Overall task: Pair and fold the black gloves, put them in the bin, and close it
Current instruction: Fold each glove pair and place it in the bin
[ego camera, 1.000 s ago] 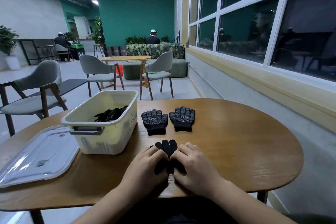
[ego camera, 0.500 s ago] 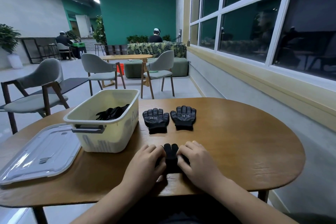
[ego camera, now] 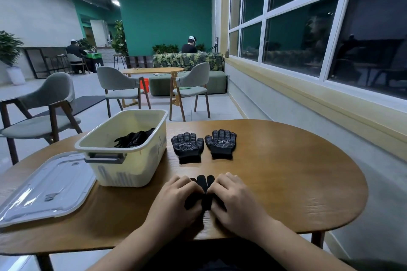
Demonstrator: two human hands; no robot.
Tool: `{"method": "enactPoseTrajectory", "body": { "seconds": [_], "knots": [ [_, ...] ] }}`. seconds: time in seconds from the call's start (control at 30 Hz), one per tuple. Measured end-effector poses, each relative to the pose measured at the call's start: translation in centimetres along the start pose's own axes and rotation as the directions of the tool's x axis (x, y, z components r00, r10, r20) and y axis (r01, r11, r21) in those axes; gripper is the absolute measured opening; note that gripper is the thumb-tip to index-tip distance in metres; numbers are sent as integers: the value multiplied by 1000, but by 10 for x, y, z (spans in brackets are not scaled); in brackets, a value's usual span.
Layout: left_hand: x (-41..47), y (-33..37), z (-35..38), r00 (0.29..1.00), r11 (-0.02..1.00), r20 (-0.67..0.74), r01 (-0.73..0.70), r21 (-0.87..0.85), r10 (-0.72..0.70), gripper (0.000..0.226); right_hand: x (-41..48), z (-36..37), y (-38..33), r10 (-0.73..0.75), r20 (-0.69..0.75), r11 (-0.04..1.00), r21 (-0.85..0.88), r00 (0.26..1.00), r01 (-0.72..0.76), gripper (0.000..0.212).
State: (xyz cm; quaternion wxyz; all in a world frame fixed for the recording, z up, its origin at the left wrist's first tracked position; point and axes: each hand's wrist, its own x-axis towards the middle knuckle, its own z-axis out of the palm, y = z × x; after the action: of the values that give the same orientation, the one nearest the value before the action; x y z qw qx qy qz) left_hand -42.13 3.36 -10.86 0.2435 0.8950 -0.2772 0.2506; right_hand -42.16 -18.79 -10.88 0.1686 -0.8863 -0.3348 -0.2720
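**Inspector:** Left end first.
**Aide:** The lid lies flat on the table, off the bin and just beside its base.

**Inspector:** The bin?
**Aide:** It stands upright and open, right of the lid. The binned gloves lie bunched inside, toward the far right wall.

**Inspector:** Beyond the bin?
**Aide:** The left glove lies flat and spread just beside the bin, fingers pointing away. The right glove lies the same way beside it, a narrow gap between them. No hand touches either.

**Inspector:** Near edge?
**Aide:** The left hand is knuckles up, fingers curled down onto the near glove and gripping its left side. The near glove lies on the table between both hands, its black fingertips showing past the knuckles. I cannot tell if it is one layer or two. The right hand mirrors the left, fingers curled onto the right side. The two hands nearly meet over it.
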Motion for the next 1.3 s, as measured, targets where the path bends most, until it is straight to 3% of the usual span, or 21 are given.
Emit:
{"method": "enactPoseTrajectory", "body": {
  "seconds": [0.27,0.63,0.8,0.9,1.03,1.1,1.3],
  "knots": [
    [1,-3,2,999,999,29,18,33,-19,30,0,0,1,44,45,999,-18,998,-43,17],
    [0,0,4,998,997,22,58,45,-59,14,-1,4,5,78,48,994,75,996,-82,14],
    [2,-6,7,997,996,-44,67,65,-65,11,0,12,11,139,-19,988,67,990,-137,18],
    [3,-9,10,997,993,-67,54,102,-47,21,1,14,12,153,-56,988,41,987,-150,19],
    [4,-5,10,997,990,-74,24,135,-14,10,3,12,9,152,-112,988,-15,982,-154,13],
    [4,-3,10,998,989,-62,15,149,-5,16,4,11,7,137,-129,988,-47,982,-144,12],
    [2,-10,7,999,992,8,46,114,-47,23,2,10,10,76,-97,992,-90,992,-85,9]
  ]
}}
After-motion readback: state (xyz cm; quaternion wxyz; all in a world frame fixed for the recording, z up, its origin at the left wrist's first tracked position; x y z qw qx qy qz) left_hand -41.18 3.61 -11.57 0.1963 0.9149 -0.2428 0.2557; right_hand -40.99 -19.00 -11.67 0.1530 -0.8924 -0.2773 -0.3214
